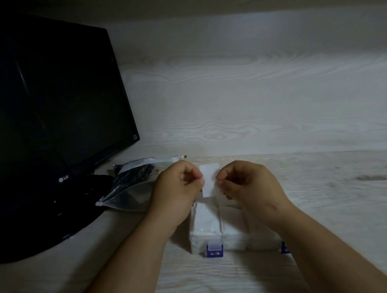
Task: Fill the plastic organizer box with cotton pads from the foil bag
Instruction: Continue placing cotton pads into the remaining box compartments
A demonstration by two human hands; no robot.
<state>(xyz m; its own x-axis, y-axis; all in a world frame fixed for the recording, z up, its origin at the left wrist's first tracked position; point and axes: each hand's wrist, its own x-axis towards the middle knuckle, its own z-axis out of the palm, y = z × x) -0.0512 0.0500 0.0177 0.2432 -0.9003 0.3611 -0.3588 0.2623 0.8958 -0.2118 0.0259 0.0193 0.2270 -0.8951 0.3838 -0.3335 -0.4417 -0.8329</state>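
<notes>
Black glass fills the left of our view: a dark monitor stands on its round foot at about ten o'clock from the organizer box. Just right of that foot, at eleven o'clock from the box, the foil bag lies flat on the pale wood-grain desk. We judge it is kept this near so that each reach for more is short. Where its mouth faces we cannot tell in this light. Next comes our left hand, thumb and forefinger curled in to pinch the left edge of a white cotton pad, the other fingers tucked under. The pad hangs upright at twelve o'clock from the box, above its far end. Our right hand pinches the opposite edge the same way. We take it that holding both edges keeps the soft pad flat and square, so it can slide into a narrow compartment without folding. The box sits between our forearms, with a blue latch at six o'clock and a second latch at four o'clock. Its compartments look white with pads, so the filling seems well along.
</notes>
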